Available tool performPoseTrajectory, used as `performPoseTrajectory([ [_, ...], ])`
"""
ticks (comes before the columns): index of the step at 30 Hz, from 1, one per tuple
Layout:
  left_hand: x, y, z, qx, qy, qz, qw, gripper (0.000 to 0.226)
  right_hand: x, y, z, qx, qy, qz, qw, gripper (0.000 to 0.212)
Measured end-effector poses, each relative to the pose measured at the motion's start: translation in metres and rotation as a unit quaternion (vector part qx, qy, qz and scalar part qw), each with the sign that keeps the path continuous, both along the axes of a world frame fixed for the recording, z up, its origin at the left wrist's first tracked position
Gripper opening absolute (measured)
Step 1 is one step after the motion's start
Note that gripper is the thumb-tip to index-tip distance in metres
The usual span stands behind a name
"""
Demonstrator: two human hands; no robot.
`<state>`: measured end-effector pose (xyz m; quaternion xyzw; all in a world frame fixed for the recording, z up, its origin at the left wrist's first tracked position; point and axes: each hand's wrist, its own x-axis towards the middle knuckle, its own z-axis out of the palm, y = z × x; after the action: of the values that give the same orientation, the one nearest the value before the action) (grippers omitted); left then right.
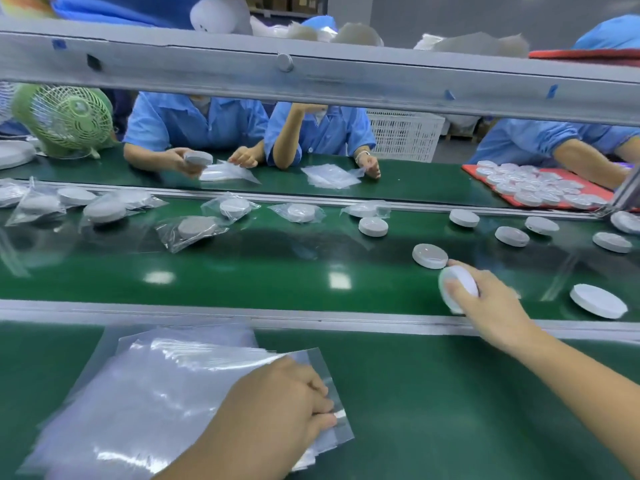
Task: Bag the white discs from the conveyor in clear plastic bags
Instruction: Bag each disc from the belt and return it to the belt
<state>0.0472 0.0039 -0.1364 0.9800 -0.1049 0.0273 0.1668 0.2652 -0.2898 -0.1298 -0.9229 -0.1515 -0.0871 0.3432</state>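
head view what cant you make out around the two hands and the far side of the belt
All head view.
Disc in the right hand: fingers cover it, motion blur; which face is up is unclear.
Clear bags under the left hand: glare and blur hide how many it pinches.
Red tray: right end hidden behind a metal bracket.
Workers opposite: heads hidden by the grey rail.

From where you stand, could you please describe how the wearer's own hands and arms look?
Both are bare: the left hand and right hand wear no gloves, and no ring, watch or bracelet shows. The left forearm and right forearm are uncovered to the picture's edge; no sleeve is visible.
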Motion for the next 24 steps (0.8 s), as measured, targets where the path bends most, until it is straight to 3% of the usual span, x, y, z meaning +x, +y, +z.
performPoseTrajectory([
  [3,-0.005,0.007,-0.012,-0.023,-0.021,0.008,0.999,0.032,-0.049,0.023,0.005,0.012,-0.001,0.144,0.989,0.021],
  [6,-0.005,0.011,-0.016,-0.038,-0.043,0.016,0.998,0.03,-0.088,0.038,0.0,-0.06,-0.095,0.285,0.952,0.027],
  [8,-0.004,0.012,-0.013,-0.097,-0.039,0.034,0.994,0.025,-0.103,0.043,-0.005,-0.084,-0.16,0.342,0.922,0.025],
  [13,-0.006,0.01,-0.003,-0.251,-0.086,0.069,0.962,0.014,-0.119,0.047,-0.006,-0.085,-0.163,0.358,0.916,0.026],
  [16,-0.008,0.004,0.001,-0.363,-0.058,0.043,0.929,0.018,-0.125,0.057,-0.003,0.045,-0.147,0.354,0.922,0.019],
  [19,-0.008,-0.003,0.006,-0.419,0.012,0.0,0.908,0.048,-0.135,0.071,-0.001,0.214,-0.066,0.284,0.932,0.028],
  [21,-0.003,-0.011,0.009,-0.413,-0.044,0.03,0.909,0.052,-0.138,0.08,-0.003,0.261,-0.035,0.252,0.931,0.034],
  [24,0.015,-0.023,0.018,-0.48,-0.142,0.081,0.862,0.034,-0.131,0.093,0.005,0.256,0.036,0.278,0.925,0.049],
])
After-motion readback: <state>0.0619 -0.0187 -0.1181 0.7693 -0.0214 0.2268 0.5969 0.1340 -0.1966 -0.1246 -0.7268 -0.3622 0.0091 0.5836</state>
